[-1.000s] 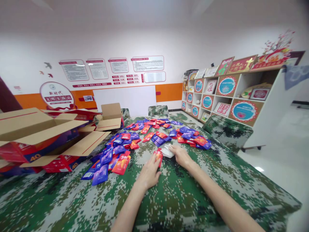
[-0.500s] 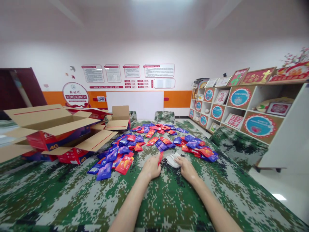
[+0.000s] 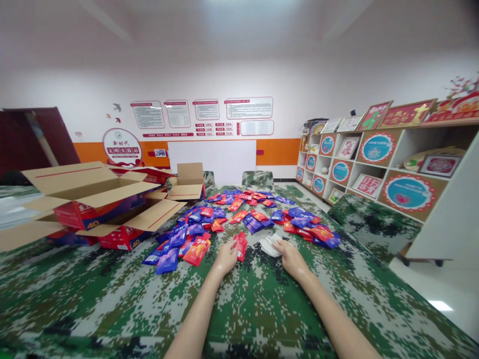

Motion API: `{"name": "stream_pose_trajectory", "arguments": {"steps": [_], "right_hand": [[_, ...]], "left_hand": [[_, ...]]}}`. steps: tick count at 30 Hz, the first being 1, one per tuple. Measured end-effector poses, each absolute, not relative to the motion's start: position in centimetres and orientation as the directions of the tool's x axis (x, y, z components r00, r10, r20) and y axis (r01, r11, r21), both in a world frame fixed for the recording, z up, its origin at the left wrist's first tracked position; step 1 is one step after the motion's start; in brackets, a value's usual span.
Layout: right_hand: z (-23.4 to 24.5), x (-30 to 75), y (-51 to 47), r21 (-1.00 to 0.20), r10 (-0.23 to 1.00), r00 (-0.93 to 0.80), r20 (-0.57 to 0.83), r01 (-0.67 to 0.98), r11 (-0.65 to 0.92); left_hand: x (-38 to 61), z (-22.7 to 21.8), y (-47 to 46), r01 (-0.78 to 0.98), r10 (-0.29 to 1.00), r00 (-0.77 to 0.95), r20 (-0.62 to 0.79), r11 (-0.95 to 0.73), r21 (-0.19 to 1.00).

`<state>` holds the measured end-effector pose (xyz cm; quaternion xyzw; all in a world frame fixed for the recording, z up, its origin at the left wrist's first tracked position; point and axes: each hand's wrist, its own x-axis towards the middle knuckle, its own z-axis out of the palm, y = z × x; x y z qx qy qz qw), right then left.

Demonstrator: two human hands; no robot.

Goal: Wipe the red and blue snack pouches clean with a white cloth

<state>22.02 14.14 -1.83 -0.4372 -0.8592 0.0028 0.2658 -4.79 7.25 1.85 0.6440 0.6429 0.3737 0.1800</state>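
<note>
Pinched in my left hand [image 3: 226, 258] is a red packet [image 3: 240, 246], held just over the table in front of me. My right hand [image 3: 292, 259] grips a white folded thing [image 3: 270, 246], like paper or a wipe; its exact kind is unclear. Left of my left hand lies a heap of purple and red packets [image 3: 167, 259]. Beyond my hands is a small group of packets [image 3: 254, 222], with another pile [image 3: 309, 227] to the right of my right hand. Further back, more packets [image 3: 236, 203] spread across the table.
Open cardboard boxes [image 3: 90, 199] stand stacked at the left of the camouflage-covered table [image 3: 262, 309]. Behind them is a smaller open box [image 3: 186, 182]. Chairs with camouflage covers [image 3: 258, 178] stand at the far side and right. A shelf unit [image 3: 396, 164] lines the right wall.
My left hand has moved left, away from the right hand, and the red packet now shows its broad face. My right hand keeps hold of the white folded thing. The view has shifted slightly.
</note>
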Motion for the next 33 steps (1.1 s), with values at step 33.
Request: {"name": "stream_pose_trajectory", "arguments": {"steps": [33], "right_hand": [[1.6, 17.6, 14.2, -0.431, 0.706, -0.476, 0.524, 0.567, 0.702]], "left_hand": [[-6.5, -0.6, 2.2, 0.879, 0.925, 0.326, 0.196, -0.372, 0.297]]}}
